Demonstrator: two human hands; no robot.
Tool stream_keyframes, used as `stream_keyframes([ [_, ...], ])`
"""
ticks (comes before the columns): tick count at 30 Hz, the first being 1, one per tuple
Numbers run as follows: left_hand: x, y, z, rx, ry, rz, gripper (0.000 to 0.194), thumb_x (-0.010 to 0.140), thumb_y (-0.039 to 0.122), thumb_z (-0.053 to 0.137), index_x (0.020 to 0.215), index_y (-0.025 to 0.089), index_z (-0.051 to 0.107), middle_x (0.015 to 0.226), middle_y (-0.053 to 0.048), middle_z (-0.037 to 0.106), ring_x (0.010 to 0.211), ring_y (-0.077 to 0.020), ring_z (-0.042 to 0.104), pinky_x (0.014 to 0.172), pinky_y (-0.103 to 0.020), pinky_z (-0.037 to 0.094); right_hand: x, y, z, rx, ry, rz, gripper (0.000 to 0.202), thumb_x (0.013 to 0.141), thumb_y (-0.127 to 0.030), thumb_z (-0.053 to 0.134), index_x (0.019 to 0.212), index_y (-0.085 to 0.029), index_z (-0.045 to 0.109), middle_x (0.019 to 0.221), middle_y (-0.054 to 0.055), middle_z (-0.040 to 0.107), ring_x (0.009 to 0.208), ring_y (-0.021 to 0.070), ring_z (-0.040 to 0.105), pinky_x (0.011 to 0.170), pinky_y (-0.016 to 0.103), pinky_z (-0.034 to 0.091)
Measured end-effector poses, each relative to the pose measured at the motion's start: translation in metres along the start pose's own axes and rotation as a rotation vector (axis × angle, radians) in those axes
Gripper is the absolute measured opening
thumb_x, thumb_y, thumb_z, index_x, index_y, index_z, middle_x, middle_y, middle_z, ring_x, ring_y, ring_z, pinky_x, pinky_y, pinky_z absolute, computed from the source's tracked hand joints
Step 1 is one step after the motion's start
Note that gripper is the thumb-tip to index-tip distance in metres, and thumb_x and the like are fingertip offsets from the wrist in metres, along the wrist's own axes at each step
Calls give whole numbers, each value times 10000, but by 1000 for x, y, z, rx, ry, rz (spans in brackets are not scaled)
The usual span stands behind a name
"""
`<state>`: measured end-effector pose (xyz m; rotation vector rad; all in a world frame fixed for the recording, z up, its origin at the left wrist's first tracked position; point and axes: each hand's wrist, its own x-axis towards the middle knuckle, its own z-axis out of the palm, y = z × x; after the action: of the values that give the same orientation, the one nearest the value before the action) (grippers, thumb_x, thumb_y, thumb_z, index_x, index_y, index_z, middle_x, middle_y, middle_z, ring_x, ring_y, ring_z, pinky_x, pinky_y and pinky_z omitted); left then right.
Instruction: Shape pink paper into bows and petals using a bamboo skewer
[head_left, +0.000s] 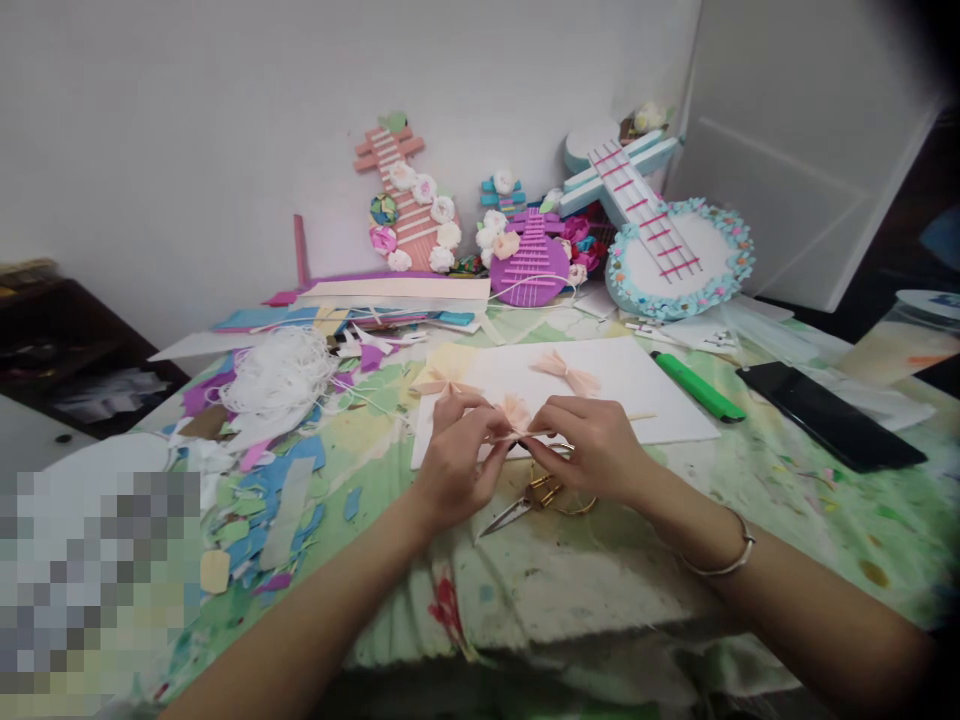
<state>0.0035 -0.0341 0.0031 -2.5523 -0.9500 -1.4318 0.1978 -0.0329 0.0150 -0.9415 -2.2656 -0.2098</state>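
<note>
Between the fingertips of both hands is a small peach paper piece with a fanned, frilled end. My left hand pinches it from the left, and my right hand pinches it from the right. A thin pale stick or strip shows beyond my right hand. Under and behind the hands lies a white sheet. Two more peach paper bows rest there, one at the back and one at the left. Gold-handled scissors lie below my right hand, partly hidden by it.
A green cutter and a black phone lie at the right. White string and paper scraps cover the left. Decorated instrument models, pink, purple and light blue, lean at the back wall.
</note>
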Motion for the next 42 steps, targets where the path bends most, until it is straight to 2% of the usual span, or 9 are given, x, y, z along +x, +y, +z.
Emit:
stream_keyframes([
  [6,1,1,1,150,69,82,114,773,88,580,844,178,572,757,-37,634,887,-207,568,835,-392,421,-1,0,3,-99,12,16,201,855,-296,491,711,-166,542,655,5,567,612,97,489,547,228,263],
  [12,-1,2,4,237,41,167,170,768,60,570,898,171,568,796,-43,676,931,-220,586,857,-387,412,-1,-2,3,-175,16,27,199,854,-283,489,701,-171,550,642,-2,554,610,98,475,541,242,240],
  [26,-2,2,3,195,60,147,140,769,58,569,831,183,562,839,-25,704,845,-198,551,799,-371,414,-2,-2,6,-145,51,27,201,859,-281,487,702,-169,540,657,12,569,622,108,488,552,242,265],
  [42,-2,1,4,201,50,157,126,777,68,547,804,186,582,872,-32,714,874,-195,572,808,-375,418,0,-2,5,-174,64,22,217,863,-263,494,681,-170,564,647,10,558,620,106,476,558,244,260],
])
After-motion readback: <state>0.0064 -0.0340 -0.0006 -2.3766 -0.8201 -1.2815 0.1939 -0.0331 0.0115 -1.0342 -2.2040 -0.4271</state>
